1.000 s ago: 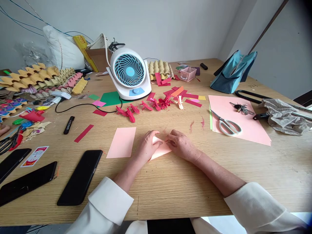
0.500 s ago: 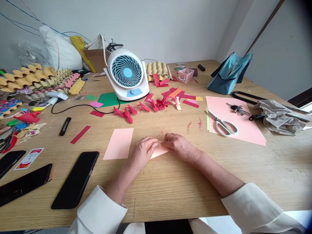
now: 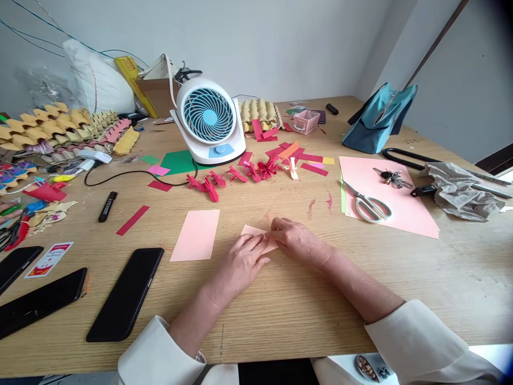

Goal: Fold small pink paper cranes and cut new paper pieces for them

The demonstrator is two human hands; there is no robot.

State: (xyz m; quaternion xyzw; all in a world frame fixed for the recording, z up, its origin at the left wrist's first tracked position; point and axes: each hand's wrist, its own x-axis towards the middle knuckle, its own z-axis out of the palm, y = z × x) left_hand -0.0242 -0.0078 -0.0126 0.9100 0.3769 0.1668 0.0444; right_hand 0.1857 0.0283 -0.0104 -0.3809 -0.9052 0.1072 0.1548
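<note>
A small folded pink paper lies on the table between my hands. My left hand rests over its lower left part, palm down, fingers stretched out and thumb apart. The fingers of my right hand are bent together and pinch the paper's right side, covering that edge. To the left, a flat pink sheet lies by itself. Scissors and keys sit on larger pink sheets at the right.
Phones and a black marker lie at the left. Behind my hands are red paper pieces, a white fan and egg trays. A blue bag stands at the back right, near a grey cloth.
My left hand has turned and slid over the paper, its fingers flatter and nearer my right hand. The paper's upper left corner now shows. My right hand has barely moved.
</note>
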